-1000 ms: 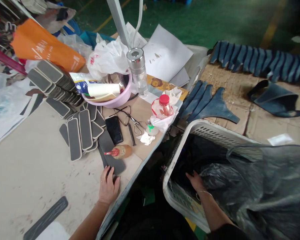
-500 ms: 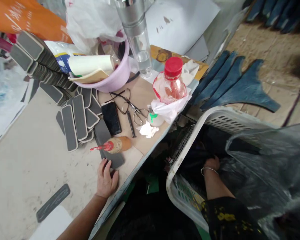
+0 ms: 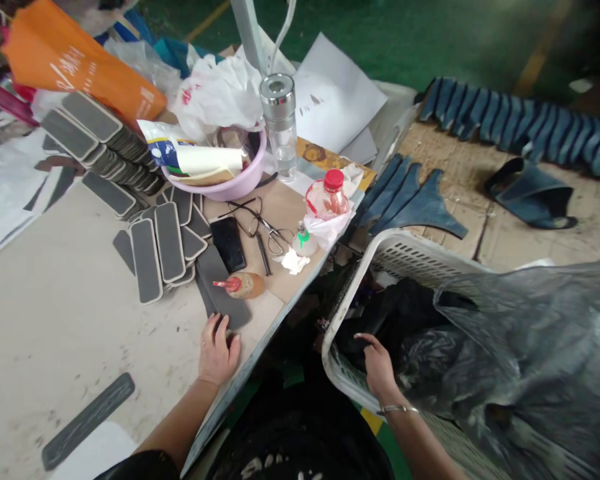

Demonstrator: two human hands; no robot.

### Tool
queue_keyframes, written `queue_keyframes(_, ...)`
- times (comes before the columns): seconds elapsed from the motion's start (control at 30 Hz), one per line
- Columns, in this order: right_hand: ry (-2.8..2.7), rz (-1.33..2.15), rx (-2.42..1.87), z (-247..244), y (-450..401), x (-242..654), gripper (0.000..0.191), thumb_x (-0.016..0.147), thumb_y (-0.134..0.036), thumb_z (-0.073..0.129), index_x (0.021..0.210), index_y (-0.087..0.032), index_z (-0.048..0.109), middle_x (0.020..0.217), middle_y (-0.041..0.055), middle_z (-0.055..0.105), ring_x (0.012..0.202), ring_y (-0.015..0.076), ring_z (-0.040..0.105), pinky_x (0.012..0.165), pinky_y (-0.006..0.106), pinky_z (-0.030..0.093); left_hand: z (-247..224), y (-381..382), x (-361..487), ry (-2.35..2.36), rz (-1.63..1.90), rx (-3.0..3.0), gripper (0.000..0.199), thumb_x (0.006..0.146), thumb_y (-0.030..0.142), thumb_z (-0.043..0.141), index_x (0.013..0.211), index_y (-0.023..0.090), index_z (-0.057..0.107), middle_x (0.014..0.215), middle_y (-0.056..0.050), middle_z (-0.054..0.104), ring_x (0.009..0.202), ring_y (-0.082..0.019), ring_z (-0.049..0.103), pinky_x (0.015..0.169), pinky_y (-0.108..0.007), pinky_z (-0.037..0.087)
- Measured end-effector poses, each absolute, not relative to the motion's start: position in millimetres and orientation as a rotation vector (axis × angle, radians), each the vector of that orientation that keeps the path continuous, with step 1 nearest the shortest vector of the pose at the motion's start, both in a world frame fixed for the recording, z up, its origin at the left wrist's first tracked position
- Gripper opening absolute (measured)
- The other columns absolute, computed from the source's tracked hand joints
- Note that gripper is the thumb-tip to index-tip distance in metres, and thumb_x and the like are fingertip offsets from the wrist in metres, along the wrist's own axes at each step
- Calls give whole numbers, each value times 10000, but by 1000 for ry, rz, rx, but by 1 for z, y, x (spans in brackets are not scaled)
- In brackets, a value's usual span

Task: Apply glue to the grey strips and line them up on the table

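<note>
My left hand (image 3: 219,353) rests on the table with its fingers spread. Its fingertips touch the near end of a dark grey strip (image 3: 230,310). On that strip lies a small bottle of amber liquid (image 3: 249,285) with a red-smeared nozzle. Over the near side of a white plastic basket (image 3: 333,340) is my right hand (image 3: 379,367), one finger stretched out to the left and no object visible in it; its other fingers are mostly hidden. Black material (image 3: 405,310) and a grey plastic bag (image 3: 520,347) fill the basket below and beside it.
Grey strips (image 3: 170,243) lie heaped near a phone (image 3: 227,243), scissors (image 3: 275,237) and a pink basin (image 3: 230,190). A red-capped bottle (image 3: 330,197) stands by the table edge. Blue cut pieces (image 3: 420,207) lie on boards beyond the basket. One smeared strip (image 3: 87,420) is at left.
My right hand has come up from deep in the basket toward its near left side. The left hand stays by the grey strip. The view has shifted, showing more of the far side.
</note>
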State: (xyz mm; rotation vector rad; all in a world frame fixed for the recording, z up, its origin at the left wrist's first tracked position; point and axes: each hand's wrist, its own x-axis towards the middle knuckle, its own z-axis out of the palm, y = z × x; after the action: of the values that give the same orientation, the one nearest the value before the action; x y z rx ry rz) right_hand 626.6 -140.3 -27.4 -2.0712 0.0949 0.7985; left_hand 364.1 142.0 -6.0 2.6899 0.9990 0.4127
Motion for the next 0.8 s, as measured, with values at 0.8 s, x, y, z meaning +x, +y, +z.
queue_keyframes(0.8, -281, 722, -2479, 2, -155, 741, 210, 781, -343, 590, 887, -166, 632, 813, 40, 608, 722, 166, 572, 688, 328, 507, -7, 145, 363, 912, 541, 2668, 609, 811, 253, 566, 1362, 114, 346, 1374, -216, 348, 1310, -351, 326, 1040, -552, 339)
